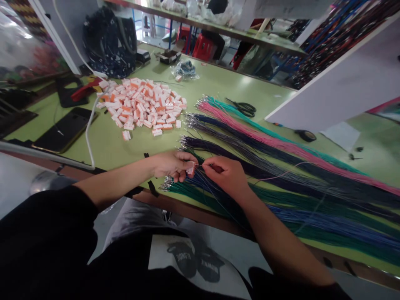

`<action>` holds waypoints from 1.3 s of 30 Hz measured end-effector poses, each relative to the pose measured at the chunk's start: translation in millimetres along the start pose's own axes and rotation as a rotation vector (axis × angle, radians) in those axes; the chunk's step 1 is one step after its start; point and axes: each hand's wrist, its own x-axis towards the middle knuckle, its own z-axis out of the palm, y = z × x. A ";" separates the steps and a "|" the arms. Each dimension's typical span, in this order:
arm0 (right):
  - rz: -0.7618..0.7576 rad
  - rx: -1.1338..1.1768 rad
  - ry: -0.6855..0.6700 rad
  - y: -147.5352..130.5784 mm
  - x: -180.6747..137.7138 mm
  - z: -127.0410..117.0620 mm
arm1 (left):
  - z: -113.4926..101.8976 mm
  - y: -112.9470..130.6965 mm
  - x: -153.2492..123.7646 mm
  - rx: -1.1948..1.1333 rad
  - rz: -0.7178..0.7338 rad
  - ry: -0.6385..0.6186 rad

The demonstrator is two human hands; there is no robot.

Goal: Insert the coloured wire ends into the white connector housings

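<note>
White connector (190, 168) is pinched in the left hand (171, 164). The right hand (229, 177) pinches a thin wire (208, 166) right beside it, over the green bench (109, 141).

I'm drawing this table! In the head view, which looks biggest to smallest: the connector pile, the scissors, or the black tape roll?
1. pile of white-and-orange connectors, largest by far
2. scissors
3. black tape roll
The last two look close, so that order is unsure.

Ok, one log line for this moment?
left hand: holds white connector | right hand: pinches wire at connector | table: coloured wire bundles, connector pile
</note>
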 end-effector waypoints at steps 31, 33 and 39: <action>0.053 -0.108 0.025 -5.2 -6.3 13.3 | -2.9 -5.8 3.9 0.082 0.010 0.003; 0.059 -0.102 0.026 -4.4 -6.6 14.7 | -1.1 -5.1 2.8 0.105 0.024 0.016; 0.064 -0.078 -0.002 -4.9 -7.0 22.2 | 2.3 -5.4 1.0 0.179 0.047 0.044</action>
